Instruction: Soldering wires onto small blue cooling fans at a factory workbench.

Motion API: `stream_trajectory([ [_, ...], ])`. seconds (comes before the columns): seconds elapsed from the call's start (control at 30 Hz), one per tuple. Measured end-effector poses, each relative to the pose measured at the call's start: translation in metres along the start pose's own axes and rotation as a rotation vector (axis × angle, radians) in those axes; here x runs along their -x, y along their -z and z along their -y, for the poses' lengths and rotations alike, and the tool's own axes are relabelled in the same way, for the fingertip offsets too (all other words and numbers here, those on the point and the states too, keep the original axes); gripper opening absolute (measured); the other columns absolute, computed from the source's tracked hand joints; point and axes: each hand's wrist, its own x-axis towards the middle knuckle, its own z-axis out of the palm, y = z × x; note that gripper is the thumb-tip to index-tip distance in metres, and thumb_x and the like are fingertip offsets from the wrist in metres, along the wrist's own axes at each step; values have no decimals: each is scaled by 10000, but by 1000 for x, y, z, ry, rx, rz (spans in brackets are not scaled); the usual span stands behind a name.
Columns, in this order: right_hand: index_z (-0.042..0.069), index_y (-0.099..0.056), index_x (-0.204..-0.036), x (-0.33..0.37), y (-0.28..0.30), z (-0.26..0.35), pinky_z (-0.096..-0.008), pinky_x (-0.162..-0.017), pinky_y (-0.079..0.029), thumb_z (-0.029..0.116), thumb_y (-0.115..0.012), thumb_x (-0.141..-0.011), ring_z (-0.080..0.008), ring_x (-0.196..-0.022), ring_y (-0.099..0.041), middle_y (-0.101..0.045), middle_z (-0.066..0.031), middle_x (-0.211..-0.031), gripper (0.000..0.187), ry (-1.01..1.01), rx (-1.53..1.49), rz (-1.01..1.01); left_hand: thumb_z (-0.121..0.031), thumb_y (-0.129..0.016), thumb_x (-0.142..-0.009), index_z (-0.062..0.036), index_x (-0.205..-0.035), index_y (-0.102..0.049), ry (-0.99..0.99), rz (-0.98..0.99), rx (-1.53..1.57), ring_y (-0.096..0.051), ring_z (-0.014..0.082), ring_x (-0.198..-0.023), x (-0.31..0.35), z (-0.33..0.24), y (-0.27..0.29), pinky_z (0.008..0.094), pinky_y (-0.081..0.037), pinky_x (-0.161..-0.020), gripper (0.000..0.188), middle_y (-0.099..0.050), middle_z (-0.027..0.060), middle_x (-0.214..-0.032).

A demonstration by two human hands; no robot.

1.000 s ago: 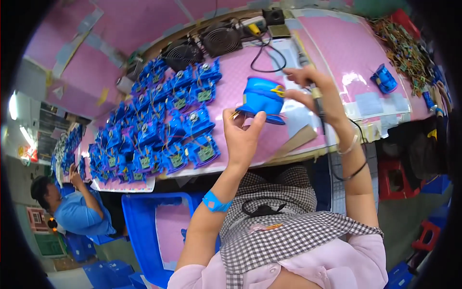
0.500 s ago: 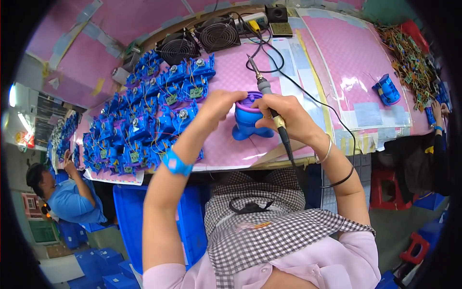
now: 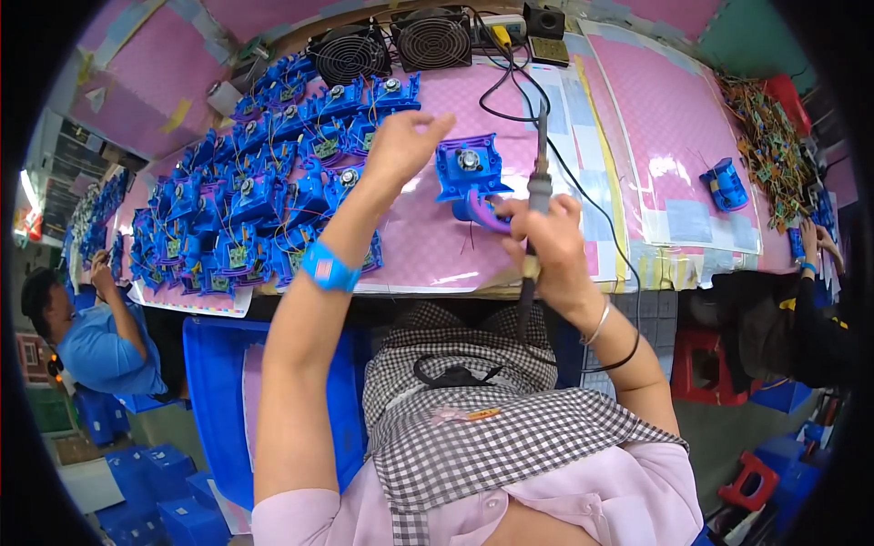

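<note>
In my right hand [image 3: 559,244] is a soldering iron [image 3: 540,189], its metal tip pointing away from me. The fingers of that hand also reach the purple rim of a blue plastic toy part [image 3: 467,211] lying at the table's near side. Just beyond it stands a blue toy housing [image 3: 470,175] with a round metal speaker and purple edges; whether the two pieces are joined I cannot tell. My left hand [image 3: 405,150] is raised left of the housing, thumb stretched out, with nothing visible in it.
Rows of blue housings [image 3: 246,196] with speakers and wires fill the left. Two black fans [image 3: 431,42] stand behind, beside a soldering stand [image 3: 548,50]. A black cord [image 3: 596,196] loops right. Another blue part [image 3: 725,186] and a pile of wired boards [image 3: 765,136] lie farther right.
The upright blue toy has been opened, now showing the speaker inside. My left hand has let go and moved up and left. The soldering iron has shifted right, still in my right hand.
</note>
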Motion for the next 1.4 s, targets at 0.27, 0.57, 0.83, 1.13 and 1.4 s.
stream_trajectory([
  [0.27, 147, -523, -722, 33, -30, 10, -375, -787, -285, 139, -746, -681, -148, -834, -604, -690, 1, -943, 226, 63, 95, 101, -212, -617, -889, 20, -825, -661, -212, -185, 94, -410, 92, -555, 152, 19, -11, 282, -343, -487, 245, -441, -2, -575],
  [0.57, 46, -535, -750, -22, -6, -47, -322, -696, -463, 1, -713, -741, -236, -760, -621, -652, -75, -772, 184, -99, -9, -53, -227, -687, -802, 19, -714, -637, -219, -234, -230, -594, 347, -572, 141, 21, -44, 411, -418, -520, 266, -618, 196, -657],
  [0.83, 31, -479, -712, -9, -7, -66, -313, -648, -469, -20, -601, -722, -230, -695, -583, -543, -63, -665, 132, -186, -63, 49, -148, -654, -800, -29, -632, -500, -257, -405, -198, -545, 317, -519, 168, 12, -29, 415, -405, -475, 257, -532, 135, -571],
  [1.13, 33, -540, -744, 9, 17, -30, -294, -611, -457, 31, -662, -807, -188, -656, -578, -553, -55, -667, 137, -146, -183, -102, -153, -617, -869, -22, -840, -561, -107, -373, 53, -382, 114, -533, 157, 20, -11, 266, -342, -497, 146, -468, -12, -656],
  [1.4, -21, -507, -1155, 32, 26, -30, -260, -724, -417, 313, -553, -954, -120, -760, -514, -548, -58, -817, 393, -524, -843, -454, -96, -530, -929, 30, -1091, -587, -117, -31, 1025, -439, 68, -575, 114, -3, 23, 220, -361, -530, 213, -567, 25, -754],
])
